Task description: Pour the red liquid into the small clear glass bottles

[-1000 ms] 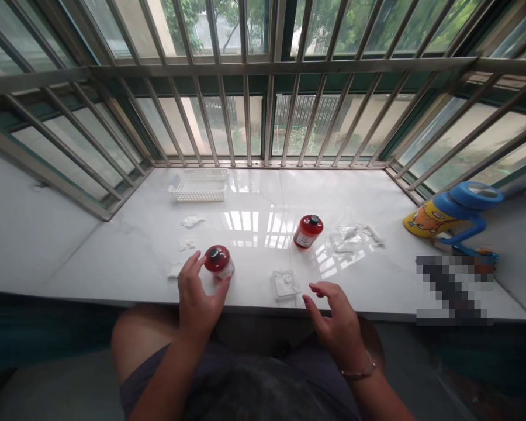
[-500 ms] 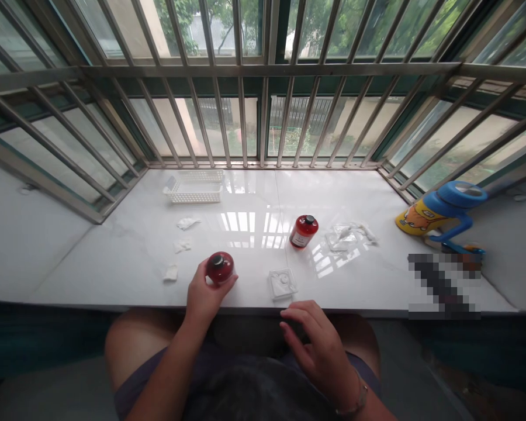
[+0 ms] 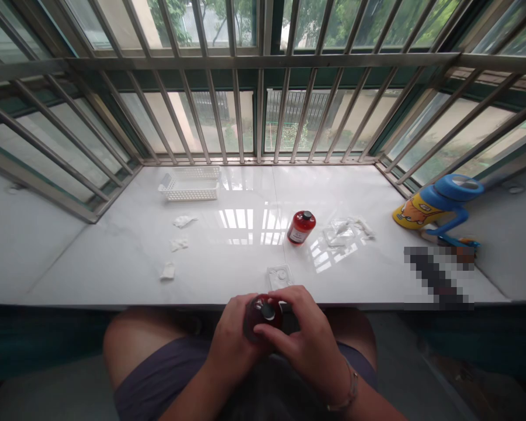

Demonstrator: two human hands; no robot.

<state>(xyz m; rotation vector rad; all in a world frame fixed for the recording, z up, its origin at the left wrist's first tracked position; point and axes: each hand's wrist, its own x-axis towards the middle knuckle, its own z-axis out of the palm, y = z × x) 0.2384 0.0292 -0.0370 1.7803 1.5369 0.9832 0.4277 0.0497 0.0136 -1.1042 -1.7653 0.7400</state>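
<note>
Close to my body, just off the front edge of the counter, my left hand (image 3: 233, 333) is wrapped around a red bottle (image 3: 255, 310) with a black cap (image 3: 268, 311). My right hand (image 3: 310, 330) curves over the same bottle from the other side, thumb and fingers on its upper part around the cap. The bottle's lower part is hidden by my hands. A small clear square box (image 3: 280, 275) lies right beyond my right fingers, partly covered by them. Farther back stands a second red bottle (image 3: 301, 228) with a white label and a black cap.
A white perforated basket (image 3: 190, 194) sits at the back left. Several crumpled white tissues (image 3: 179, 244) form a column on the left. Clear plastic packaging (image 3: 338, 233) lies right of the standing bottle. A blue and yellow flask (image 3: 432, 204) leans at the right wall, near a blurred-out item.
My left hand has carried the red bottle right and toward me, off the counter. My right hand has moved up and left from its free position and closed around the bottle's top.
</note>
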